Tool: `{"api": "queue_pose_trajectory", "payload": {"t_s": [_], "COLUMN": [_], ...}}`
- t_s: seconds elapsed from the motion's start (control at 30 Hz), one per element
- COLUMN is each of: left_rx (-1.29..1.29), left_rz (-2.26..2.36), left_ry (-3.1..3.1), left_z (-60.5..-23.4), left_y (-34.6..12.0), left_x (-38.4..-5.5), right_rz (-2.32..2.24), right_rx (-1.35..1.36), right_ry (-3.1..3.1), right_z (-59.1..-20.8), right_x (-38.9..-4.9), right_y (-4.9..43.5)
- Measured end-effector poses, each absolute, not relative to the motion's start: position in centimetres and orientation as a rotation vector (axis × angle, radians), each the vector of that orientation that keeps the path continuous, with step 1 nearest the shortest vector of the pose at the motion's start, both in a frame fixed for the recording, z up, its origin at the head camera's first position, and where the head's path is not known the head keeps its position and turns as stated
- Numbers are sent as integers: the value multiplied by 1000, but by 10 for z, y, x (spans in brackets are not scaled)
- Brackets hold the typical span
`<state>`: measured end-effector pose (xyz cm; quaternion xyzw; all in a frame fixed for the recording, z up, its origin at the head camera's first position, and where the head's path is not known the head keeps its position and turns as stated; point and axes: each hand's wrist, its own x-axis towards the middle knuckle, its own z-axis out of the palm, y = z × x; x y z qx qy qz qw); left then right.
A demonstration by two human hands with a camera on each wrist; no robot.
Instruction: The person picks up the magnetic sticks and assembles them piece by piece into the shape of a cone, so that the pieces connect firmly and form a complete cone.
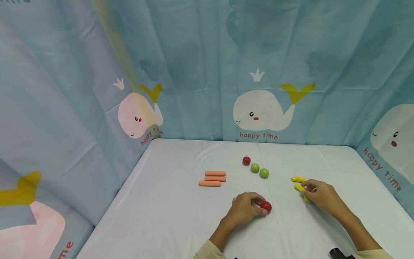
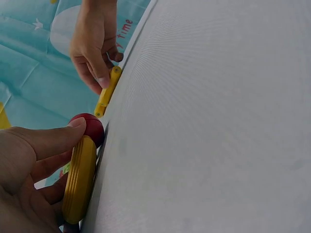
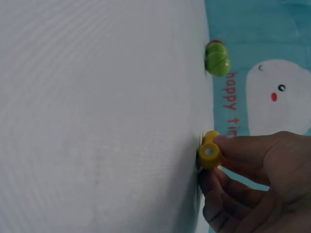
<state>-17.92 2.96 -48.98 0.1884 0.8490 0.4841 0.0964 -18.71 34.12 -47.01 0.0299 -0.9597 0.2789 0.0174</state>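
Observation:
In the head view, my left hand pinches a small red ball low at the table's middle. The left wrist view shows its thumb on the red ball, with a ridged yellow piece beside the fingers; the hand hides that piece from the head view. To the right, my right hand pinches a small toy banana between thumb and fingers at the table surface. A second toy banana lies just behind it, partly covered by the fingers.
Several orange sausage-like sticks lie side by side, left of centre. Farther back, another red ball and two green balls form a slanting row. A white cloth covers the table; whale-printed curtains stand around it.

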Motion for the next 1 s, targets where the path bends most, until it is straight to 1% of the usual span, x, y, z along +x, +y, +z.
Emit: {"api": "queue_pose_trajectory", "payload": {"t_s": [0.43, 0.7, 1.0], "left_rx": [551, 528, 553], "left_rz": [1429, 1427, 1386], "left_ry": [2518, 2515, 2553], "left_z": [-488, -488, -491], "left_y": [30, 30, 31], "left_x": [-179, -180, -181], "right_rz": [863, 988, 1177], "right_rx": [11, 9, -15], "right_ry": [-3027, -2985, -2968], "right_z": [-465, -462, -468], "right_x": [-185, -179, -176], "right_y": [326, 307, 283]}}
